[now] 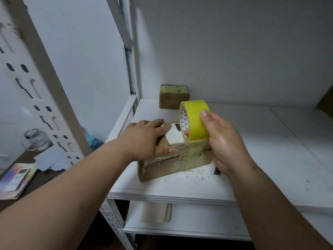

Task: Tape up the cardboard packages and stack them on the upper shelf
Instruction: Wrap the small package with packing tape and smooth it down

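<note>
White shelving (198, 192) carried the scene: the right hand (228, 141) clamped a yellow tape roll (195, 121) standing on a taped cardboard package (173, 161), beside it the left hand (144, 139) pressed flat near an unreadable white label (175, 135), and beyond sat a second package (173, 97).

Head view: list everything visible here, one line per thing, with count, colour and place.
cardboard package: 1, brown, front of the shelf, under the left hand
tape roll: 1, yellow, above the package
small package: 1, brown, back of the shelf
shelf: 1, white, centre
glass jar: 1, clear, far left
remote control: 1, white, lower left
left hand: presses the package
right hand: grips the tape roll
</note>
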The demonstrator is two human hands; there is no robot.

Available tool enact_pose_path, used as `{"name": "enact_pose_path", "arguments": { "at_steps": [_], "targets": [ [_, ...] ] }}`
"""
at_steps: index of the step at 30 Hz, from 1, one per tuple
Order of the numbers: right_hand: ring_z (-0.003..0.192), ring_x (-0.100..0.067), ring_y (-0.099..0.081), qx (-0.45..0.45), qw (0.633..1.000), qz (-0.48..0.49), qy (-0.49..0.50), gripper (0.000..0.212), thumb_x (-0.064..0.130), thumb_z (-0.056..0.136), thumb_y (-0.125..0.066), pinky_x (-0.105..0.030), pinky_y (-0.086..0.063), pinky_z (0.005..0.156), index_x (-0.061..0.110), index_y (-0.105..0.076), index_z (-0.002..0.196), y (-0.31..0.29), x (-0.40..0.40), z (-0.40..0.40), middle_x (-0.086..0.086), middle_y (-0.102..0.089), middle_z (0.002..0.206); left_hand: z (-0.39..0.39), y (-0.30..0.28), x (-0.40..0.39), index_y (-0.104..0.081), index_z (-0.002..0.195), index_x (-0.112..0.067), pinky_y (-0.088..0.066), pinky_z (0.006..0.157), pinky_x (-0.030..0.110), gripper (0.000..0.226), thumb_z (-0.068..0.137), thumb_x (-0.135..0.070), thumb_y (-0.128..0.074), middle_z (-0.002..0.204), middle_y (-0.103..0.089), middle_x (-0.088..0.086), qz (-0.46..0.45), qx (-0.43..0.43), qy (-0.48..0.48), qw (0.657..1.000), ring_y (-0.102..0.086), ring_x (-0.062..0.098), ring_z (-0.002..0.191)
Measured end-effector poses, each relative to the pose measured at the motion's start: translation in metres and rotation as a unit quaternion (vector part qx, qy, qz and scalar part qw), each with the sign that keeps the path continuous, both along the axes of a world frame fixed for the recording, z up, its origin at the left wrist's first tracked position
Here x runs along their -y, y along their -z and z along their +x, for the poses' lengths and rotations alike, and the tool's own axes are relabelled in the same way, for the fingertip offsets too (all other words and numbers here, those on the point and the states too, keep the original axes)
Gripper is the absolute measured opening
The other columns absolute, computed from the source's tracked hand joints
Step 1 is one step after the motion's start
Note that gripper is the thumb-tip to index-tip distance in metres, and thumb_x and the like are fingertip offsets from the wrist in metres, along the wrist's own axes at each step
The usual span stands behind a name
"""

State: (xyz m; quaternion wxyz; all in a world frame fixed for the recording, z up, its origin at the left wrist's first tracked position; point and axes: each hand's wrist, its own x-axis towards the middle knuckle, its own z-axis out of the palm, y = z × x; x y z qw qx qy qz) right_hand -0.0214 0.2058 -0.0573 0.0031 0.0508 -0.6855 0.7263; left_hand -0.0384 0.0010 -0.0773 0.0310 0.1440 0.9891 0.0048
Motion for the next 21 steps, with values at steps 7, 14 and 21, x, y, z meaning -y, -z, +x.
{"name": "enact_pose_path", "arguments": {
  "at_steps": [7,14,21],
  "targets": [
    [0.061,-0.003,-0.065,0.043,0.997,0.062,0.033,0.022,0.013,0.099,-0.054,-0.015,-0.048,0.06,0.006,-0.065,0.082,0.053,-0.034,0.061,0.004,-0.071,0.066,-0.007,-0.013,0.01,-0.014,0.156,-0.038,-0.026,0.118,0.044,0.095,0.074,-0.086,-0.028,0.164,-0.016,-0.008,0.026,0.057,0.011,0.998,-0.027,0.024,0.146],
    [0.084,-0.034,-0.069,0.136,0.983,0.118,0.03,0.037,0.034,0.1,-0.055,-0.045,-0.055,0.08,-0.002,-0.061,0.099,0.089,-0.028,0.049,-0.025,-0.068,0.097,-0.022,-0.035,0.004,-0.015,0.156,-0.032,-0.029,0.114,0.037,0.071,0.096,-0.057,-0.044,0.158,-0.03,0.001,0.044,0.145,0.018,0.988,-0.037,0.028,0.141],
    [0.088,-0.027,-0.065,0.094,0.973,0.208,0.02,0.042,0.05,0.097,-0.051,-0.041,-0.052,0.085,0.011,-0.063,0.096,0.087,-0.003,0.031,-0.009,-0.068,0.09,-0.012,-0.025,-0.05,-0.025,0.151,-0.025,-0.019,0.114,0.065,0.087,0.085,-0.081,-0.031,0.164,-0.013,-0.005,0.014,0.092,-0.093,0.991,-0.014,0.031,0.15]
  ]
}}
